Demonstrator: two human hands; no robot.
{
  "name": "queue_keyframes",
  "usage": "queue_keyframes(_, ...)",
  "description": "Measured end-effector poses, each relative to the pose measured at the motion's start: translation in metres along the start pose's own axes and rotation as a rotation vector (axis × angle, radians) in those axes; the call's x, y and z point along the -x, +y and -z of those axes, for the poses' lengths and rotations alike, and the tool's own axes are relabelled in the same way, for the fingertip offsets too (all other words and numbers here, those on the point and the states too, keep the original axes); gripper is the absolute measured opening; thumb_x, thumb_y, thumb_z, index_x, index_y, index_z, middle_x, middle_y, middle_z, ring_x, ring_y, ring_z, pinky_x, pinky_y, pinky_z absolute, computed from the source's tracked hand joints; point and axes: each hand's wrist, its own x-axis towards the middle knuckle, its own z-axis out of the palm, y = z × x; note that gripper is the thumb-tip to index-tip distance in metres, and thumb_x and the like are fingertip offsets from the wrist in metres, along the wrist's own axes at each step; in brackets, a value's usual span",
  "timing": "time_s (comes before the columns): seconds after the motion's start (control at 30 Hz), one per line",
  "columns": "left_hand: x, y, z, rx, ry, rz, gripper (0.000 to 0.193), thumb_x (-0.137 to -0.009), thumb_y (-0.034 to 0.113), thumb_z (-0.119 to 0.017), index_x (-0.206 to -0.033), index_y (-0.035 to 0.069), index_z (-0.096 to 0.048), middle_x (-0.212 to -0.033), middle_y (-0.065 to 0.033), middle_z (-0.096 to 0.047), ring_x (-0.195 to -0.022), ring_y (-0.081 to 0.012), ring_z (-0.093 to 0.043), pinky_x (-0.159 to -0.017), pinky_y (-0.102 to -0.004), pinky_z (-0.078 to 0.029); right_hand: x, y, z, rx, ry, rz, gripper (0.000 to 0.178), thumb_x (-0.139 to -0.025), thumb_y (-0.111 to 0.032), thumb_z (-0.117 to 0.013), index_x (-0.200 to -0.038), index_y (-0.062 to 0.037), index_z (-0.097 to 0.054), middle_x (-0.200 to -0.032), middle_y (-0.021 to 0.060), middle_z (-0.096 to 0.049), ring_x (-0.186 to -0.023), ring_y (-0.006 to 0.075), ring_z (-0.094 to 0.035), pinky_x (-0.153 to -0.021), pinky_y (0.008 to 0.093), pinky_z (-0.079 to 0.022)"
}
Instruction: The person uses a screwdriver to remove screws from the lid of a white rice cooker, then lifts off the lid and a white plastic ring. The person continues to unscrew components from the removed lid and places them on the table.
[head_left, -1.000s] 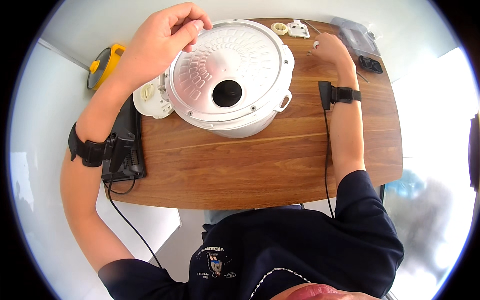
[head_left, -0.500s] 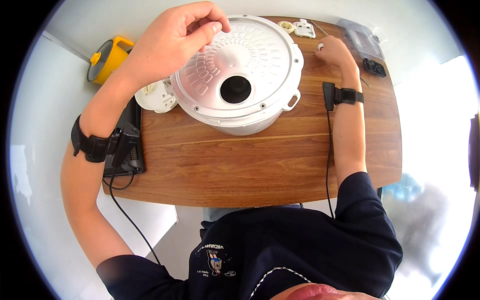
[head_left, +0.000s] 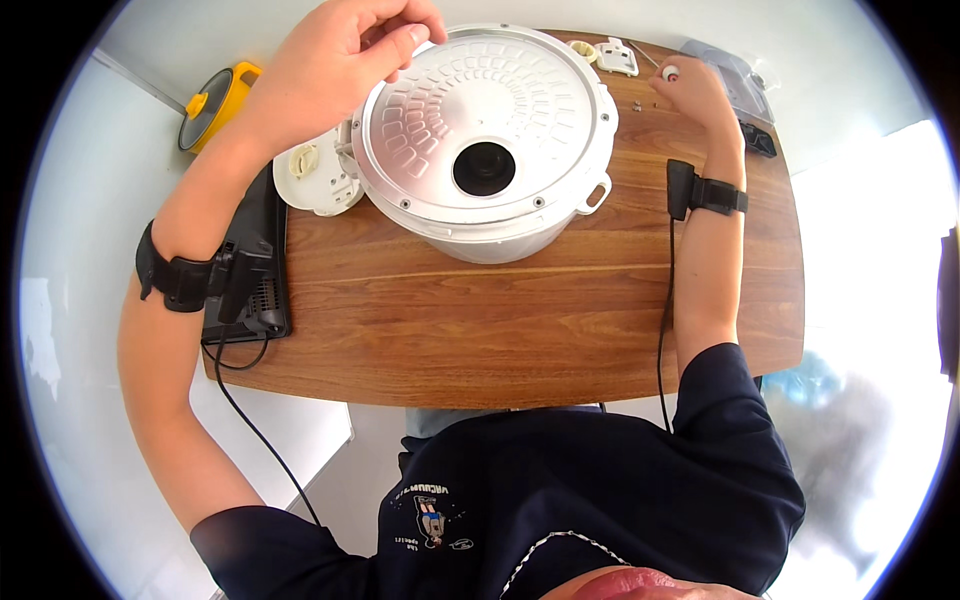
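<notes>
A round white appliance housing (head_left: 470, 240) stands on the wooden table, topped by a silvery embossed disc (head_left: 465, 115) with a dark round opening. Over the disc's upper left hovers my left hand (head_left: 345, 65), thumb and fingers pinched together; whatever lies between them is hidden. My right hand (head_left: 700, 95) is at the table's far right, fingers curled. A small round white piece (head_left: 670, 73) with a reddish centre shows at those fingers, its kind unclear. Close by on the tabletop lie a few tiny metal bits (head_left: 637, 105). A thin rod (head_left: 642, 53) ends beside the hand.
Left of the housing is a white plastic part (head_left: 318, 185); a black device (head_left: 255, 300) lies below it. A yellow pot (head_left: 215, 105) stands far left. White fittings (head_left: 616, 57), a clear plastic box (head_left: 725, 75) and a black object (head_left: 760, 140) occupy the far right.
My right hand has moved up and to the right, leaving the tiny metal bits in plain sight. My left hand has shifted slightly up and left, still pinched. The whole view has moved a little.
</notes>
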Motion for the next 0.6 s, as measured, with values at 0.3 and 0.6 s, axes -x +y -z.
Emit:
queue_keyframes(0.3, 0.005, -0.008, 0.024, -0.416, 0.108, 0.115, 0.015, -0.097, 0.008, -0.062, -0.106, -0.002, -0.069, -0.092, -0.0097, -0.073, -0.083, -0.0167, -0.066, -0.078, -0.0320, -0.054, 0.061, -0.066, 0.074, -0.887, 0.317, 0.261, 0.035, -0.096, -0.011, -0.064, -0.128, 0.0032, -0.060, -0.096, 0.0103, -0.066, -0.087, 0.0196, -0.063, -0.077, 0.0334, -0.052)
queue_keyframes(0.6, -0.001, -0.035, 0.041, -0.259, -0.017, 0.069, 0.024, -0.095, 0.008, -0.065, -0.116, -0.002, -0.071, -0.102, -0.0129, -0.076, -0.094, -0.0181, -0.069, -0.086, -0.0325, -0.054, 0.113, -0.241, 0.110, -1.356, 0.609, 0.743, 0.032, -0.099, -0.007, -0.059, -0.127, 0.0067, -0.055, -0.096, 0.0100, -0.065, -0.089, 0.0165, -0.062, -0.081, 0.0305, -0.052)
